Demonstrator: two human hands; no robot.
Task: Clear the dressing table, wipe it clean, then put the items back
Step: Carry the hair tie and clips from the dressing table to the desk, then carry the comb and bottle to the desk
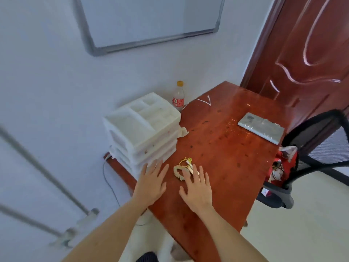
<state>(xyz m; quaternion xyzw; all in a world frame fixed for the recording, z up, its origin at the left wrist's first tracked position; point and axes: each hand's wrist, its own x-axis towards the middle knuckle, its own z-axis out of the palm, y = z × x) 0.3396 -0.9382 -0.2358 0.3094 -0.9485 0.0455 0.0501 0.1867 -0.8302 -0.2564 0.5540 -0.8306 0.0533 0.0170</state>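
Both forearms reach in from the bottom edge; left hand (151, 183) lies flat, fingers straight and spread, palm down on the red-brown dressing table (226, 167), fingertips touching or just short of the lowest tier of the white drawer organizer (143, 129), cannot tell which; holds nothing. Right hand (197, 188) also flat and released, fingers spread, its fingertips over the near edge of a small pile: a pale scrunchie (178, 172), a yellow hair tie (186, 160) and what look like hair clips, partly hidden under the fingers; no grip closed on any of it.

Step, judged: clearing is still in hand; items remain on the top and dark spots and pale crumbs show across the wood, so wiping looks not yet done. Next move calls for curling the right fingers round the scrunchie pile to gather it in one go, small loose pieces may scatter; left hand is placed to take the organizer, which likely needs both hands.

Farther: a crumpled cream cloth (183, 131) beside the organizer; a grey ring-bound notebook (261, 127) near the right edge; a white cord (203, 101) at the far end; a clear bottle (178, 97) with yellow cap by the wall; black mesh chair (321, 148) at right.
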